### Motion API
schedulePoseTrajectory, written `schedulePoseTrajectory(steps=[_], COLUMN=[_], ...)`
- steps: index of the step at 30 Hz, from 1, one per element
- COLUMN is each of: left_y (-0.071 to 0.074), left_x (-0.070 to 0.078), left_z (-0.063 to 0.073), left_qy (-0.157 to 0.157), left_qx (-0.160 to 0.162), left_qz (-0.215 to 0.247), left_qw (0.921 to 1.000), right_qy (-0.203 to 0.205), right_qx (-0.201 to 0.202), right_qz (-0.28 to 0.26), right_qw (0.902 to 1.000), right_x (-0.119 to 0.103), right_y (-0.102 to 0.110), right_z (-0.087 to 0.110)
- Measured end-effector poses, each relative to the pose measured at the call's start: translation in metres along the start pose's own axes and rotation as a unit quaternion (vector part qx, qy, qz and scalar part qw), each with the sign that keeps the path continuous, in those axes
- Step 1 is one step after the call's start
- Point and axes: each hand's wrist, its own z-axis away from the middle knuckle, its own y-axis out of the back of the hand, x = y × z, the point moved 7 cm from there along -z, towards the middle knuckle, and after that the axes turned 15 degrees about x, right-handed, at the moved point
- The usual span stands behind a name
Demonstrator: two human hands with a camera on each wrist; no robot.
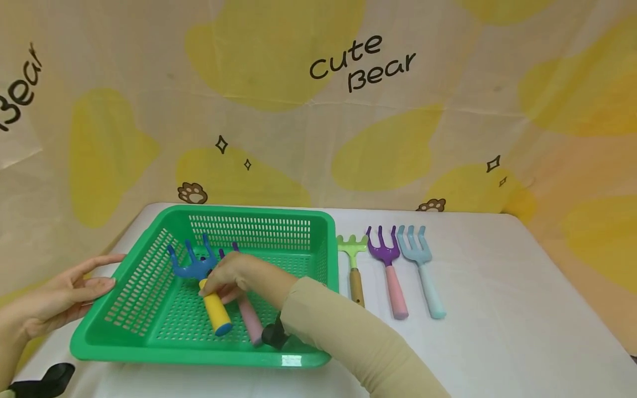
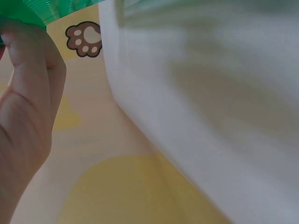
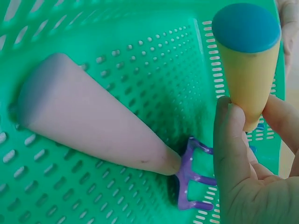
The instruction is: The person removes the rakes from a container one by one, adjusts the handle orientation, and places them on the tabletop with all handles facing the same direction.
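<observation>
A green plastic basket (image 1: pixel 199 356) with slotted walls stands on the table. My left hand (image 1: pixel 69 293) holds its left rim, thumb on the near side and fingers further back; the left wrist view catches my fingers against the green wall (image 2: pixel 70 7). Inside the basket, my right hand (image 1: pixel 236 276) pinches a blue hand rake (image 1: pixel 216 318) by its yellow handle, tines pointing away from me. Under that hand, a second hand rake with a pink handle (image 3: pixel 98 116) and purple tines (image 3: pixel 184 179) lies on the basket floor.
To the basket's right, three hand rakes lie side by side on the white table (image 1: pixel 522 309): green with a wooden handle (image 1: pixel 356 287), purple with a pink handle (image 1: pixel 396 293), and light blue (image 1: pixel 432 293). A printed cloth (image 1: pixel 278 127) hangs behind.
</observation>
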Motion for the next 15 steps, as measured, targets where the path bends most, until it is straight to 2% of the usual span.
schedulePoseTrajectory(steps=[6, 15], left_y=[-0.0026, -0.0046], left_x=[0.0001, -0.0026], left_z=[0.0009, 0.0009], left_qy=[-0.006, 0.006], left_qx=[-0.007, -0.019], left_qz=[0.006, 0.022], left_qw=[0.9999, 0.9996], right_qy=[0.002, 0.004], right_qx=[0.000, -0.003], right_qz=[-0.009, -0.039], right_qw=[1.0000, 0.9992], right_x=[-0.0009, -0.0016], right_y=[0.0049, 0.0072], right_z=[0.0009, 0.0018])
